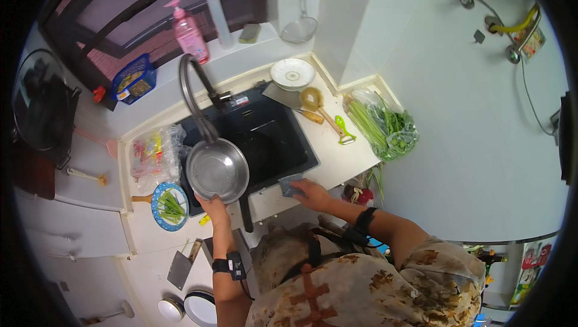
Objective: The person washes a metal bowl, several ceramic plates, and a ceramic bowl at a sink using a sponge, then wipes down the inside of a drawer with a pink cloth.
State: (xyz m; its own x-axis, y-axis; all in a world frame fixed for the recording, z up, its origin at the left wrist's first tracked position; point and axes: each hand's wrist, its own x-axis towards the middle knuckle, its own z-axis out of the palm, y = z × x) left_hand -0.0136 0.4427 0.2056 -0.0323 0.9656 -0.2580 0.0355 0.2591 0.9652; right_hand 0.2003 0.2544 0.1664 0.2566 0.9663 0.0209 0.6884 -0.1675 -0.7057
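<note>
My left hand (214, 208) grips the near rim of a round stainless steel basin (217, 169). The basin is over the left part of the black sink (271, 146), right below the end of the faucet (192, 88). Its inside looks wet and shiny. At the sink's front edge, my right hand (311, 194) has its fingers on a grey-blue scouring cloth (290, 185), which lies at the counter edge. A black handle (246, 214) juts toward me beside the basin; what it belongs to is hidden.
Left of the sink are a plastic package (156, 155) and a blue-rimmed plate (156, 212) of cut greens. To the right lie a cleaver (284, 97), a pot brush (311, 99), a green peeler (342, 126), a white plate (292, 73) and bagged celery (379, 124). Another cleaver (180, 270) lies nearer.
</note>
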